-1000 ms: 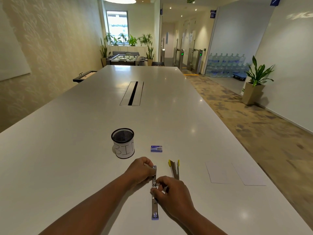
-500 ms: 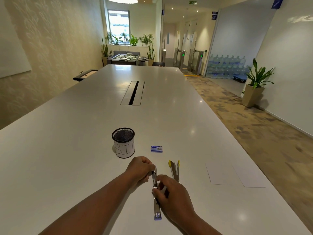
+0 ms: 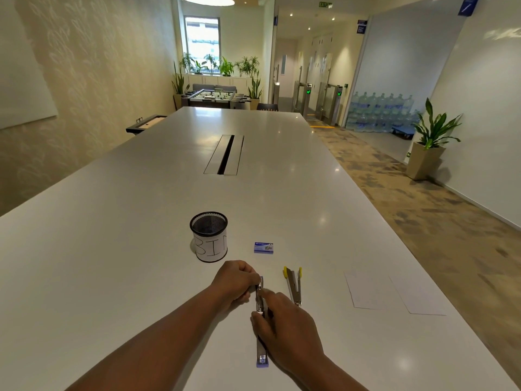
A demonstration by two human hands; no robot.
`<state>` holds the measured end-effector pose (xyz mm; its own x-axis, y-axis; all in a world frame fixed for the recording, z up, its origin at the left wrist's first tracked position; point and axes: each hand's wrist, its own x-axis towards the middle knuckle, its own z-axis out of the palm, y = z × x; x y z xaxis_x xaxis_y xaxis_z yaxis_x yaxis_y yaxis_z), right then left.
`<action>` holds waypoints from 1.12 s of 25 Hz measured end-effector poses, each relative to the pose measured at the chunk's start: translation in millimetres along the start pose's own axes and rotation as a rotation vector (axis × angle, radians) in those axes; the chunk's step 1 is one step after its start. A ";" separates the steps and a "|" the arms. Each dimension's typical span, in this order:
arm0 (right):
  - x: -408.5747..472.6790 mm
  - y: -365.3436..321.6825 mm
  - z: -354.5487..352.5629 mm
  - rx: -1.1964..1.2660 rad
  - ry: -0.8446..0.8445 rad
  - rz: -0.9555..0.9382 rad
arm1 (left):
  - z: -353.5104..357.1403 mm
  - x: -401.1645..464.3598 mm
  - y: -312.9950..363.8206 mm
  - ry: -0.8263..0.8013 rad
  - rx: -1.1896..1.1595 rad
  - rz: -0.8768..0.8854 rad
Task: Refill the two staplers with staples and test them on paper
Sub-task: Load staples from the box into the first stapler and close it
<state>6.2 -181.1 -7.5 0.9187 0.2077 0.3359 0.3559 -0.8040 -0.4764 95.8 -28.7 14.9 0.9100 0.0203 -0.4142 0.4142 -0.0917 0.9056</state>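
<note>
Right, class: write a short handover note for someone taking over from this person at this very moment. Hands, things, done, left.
Left hand: gripping the far end of the purple stapler, which lies opened flat on the table.
Right hand: fingers on its middle; whether staples are in cannot be seen.
Yellow stapler: open, untouched, to the right.
Staple box: beyond the staplers, beside the mesh cup marked BIN.
Paper sheets: far right, unused.
Done: both staplers opened.
Left: loading, closing, testing on paper.

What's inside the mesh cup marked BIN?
The mesh cup shows only a dark interior past its rim. Nothing sticks out above it. The bottom is too shadowed to tell if anything small lies there.
</note>
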 end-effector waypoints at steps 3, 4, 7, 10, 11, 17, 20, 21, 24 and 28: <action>0.0 -0.1 2.0 -0.051 -0.012 0.001 | 0.2 0.6 -0.4 0.002 0.001 0.005; 0.3 -0.7 2.6 -0.054 -0.013 0.008 | -0.2 1.1 -0.6 0.001 0.005 0.011; 0.3 -2.8 2.8 -0.038 -0.025 0.024 | -1.7 0.6 -3.7 -0.011 0.006 0.030; -0.2 -3.4 0.8 -0.019 -0.046 0.050 | -4.5 -1.5 -9.1 -0.051 -0.008 0.080; -0.1 -3.3 0.2 -0.006 -0.048 0.062 | -5.7 -2.1 -10.7 -0.067 -0.014 0.098; 5.0 -5.3 -5.3 0.045 -0.107 0.154 | -0.1 -9.6 -20.7 0.038 0.022 0.254; 6.7 -3.3 -6.2 0.118 -0.084 0.205 | 3.7 -17.4 -29.4 0.222 0.332 0.413; 6.3 -1.5 -6.1 0.158 -0.073 0.215 | 4.0 -19.8 -29.8 0.241 0.359 0.428; 2.5 1.1 -5.0 0.282 -0.047 0.206 | 4.1 -18.6 -30.2 0.157 0.258 0.367; 0.0 4.9 -1.5 0.309 0.007 0.161 | 10.1 -18.2 -29.0 -0.107 -0.195 0.241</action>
<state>7.7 -185.9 -8.6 0.9664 0.0873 0.2418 0.2428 -0.6188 -0.7471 67.0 -36.5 -4.7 0.9794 -0.0847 -0.1833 0.1921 0.1116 0.9750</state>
